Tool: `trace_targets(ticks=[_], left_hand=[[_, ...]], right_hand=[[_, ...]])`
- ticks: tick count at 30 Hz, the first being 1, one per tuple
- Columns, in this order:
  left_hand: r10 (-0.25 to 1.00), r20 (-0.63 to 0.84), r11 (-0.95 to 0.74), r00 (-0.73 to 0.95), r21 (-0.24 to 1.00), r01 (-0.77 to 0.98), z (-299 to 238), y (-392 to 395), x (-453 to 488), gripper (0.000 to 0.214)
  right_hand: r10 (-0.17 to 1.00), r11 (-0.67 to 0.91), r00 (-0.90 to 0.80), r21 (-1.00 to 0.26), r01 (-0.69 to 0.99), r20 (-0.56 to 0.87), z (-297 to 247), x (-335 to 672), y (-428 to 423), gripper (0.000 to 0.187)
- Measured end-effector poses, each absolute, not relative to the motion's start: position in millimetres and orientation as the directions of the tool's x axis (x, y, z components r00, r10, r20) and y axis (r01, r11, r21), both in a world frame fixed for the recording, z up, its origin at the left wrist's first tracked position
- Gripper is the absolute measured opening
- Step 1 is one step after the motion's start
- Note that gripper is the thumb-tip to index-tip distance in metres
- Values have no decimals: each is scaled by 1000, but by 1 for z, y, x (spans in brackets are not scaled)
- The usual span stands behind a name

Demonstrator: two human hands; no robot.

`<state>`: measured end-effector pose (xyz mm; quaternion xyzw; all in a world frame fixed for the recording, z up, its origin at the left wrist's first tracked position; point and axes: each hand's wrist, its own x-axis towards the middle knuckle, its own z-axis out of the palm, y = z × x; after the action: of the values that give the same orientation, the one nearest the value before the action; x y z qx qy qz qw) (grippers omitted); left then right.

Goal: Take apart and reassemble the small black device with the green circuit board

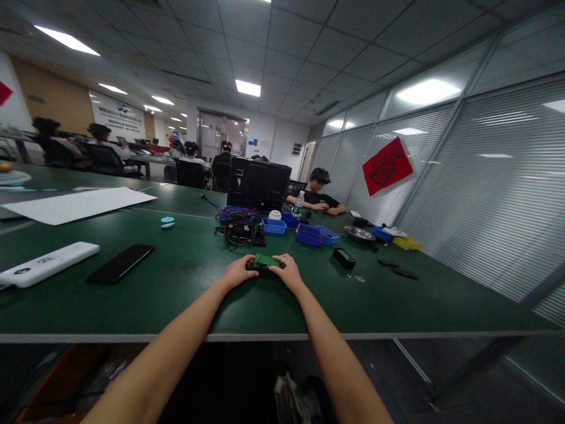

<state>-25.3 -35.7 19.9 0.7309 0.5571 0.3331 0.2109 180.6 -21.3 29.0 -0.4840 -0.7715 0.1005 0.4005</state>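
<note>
Both my hands are around a green circuit board (265,261) in front of me, over the green table. My left hand (239,271) grips its left end, where a dark piece shows between thumb and fingers. At the right end, my right hand (288,272) has its thumb and fingers closed on the board. Something dark lies under the board; I cannot make out its shape. To the right on the table rests a black box-like device (344,258) with a green face.
Blue bins (308,234) and tangled cables (238,229) lie beyond my hands, before a black monitor (259,181). A metal bowl (360,234) stands at right. On the left are a black phone (121,263) and a white power strip (50,263). A person (318,191) sits across the table.
</note>
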Motion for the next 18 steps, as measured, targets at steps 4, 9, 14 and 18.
trace_targets(ticks=[4, 9, 14, 18], left_hand=[[953, 260, -294, 154, 677, 674, 20, -36, -25, 57], [963, 230, -264, 142, 683, 682, 23, -39, -25, 62], [959, 249, -274, 138, 677, 684, 17, -35, -25, 60], [950, 301, -272, 85, 660, 701, 10, -28, -27, 50]], right_hand=[[831, 516, -231, -548, 659, 505, 29, 181, -23, 37], [833, 524, -235, -577, 627, 502, 25, 184, -20, 24], [856, 498, -233, -612, 615, 462, 24, 185, -21, 28], [898, 432, -256, -607, 667, 358, 23, 178, -24, 41]])
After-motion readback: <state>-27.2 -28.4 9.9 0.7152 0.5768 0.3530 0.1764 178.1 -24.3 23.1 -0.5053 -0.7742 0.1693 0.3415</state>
